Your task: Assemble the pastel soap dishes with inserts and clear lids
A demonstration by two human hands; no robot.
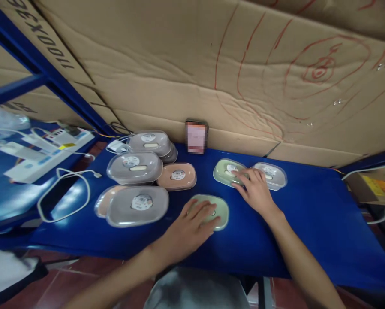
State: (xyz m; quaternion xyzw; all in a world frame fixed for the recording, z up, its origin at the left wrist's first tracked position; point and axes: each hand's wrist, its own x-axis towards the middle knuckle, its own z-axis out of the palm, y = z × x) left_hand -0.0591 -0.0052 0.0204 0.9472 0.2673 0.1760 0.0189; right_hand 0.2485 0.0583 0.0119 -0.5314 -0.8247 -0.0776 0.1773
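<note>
Spread over the lid of a green lidded plastic box, my left hand rests with its fingers apart and hides much of it. Farther back lies a second green box with a round label. At its right end my right hand has fingers on the lid and the thumb by the near edge, in a loose grip. A grey box sits just behind that hand, partly covered by it.
To the left are stacked grey boxes, another grey box and a pinkish-brown box. A small framed screen or card leans against the cardboard wall. A white cable and power strips lie far left.
</note>
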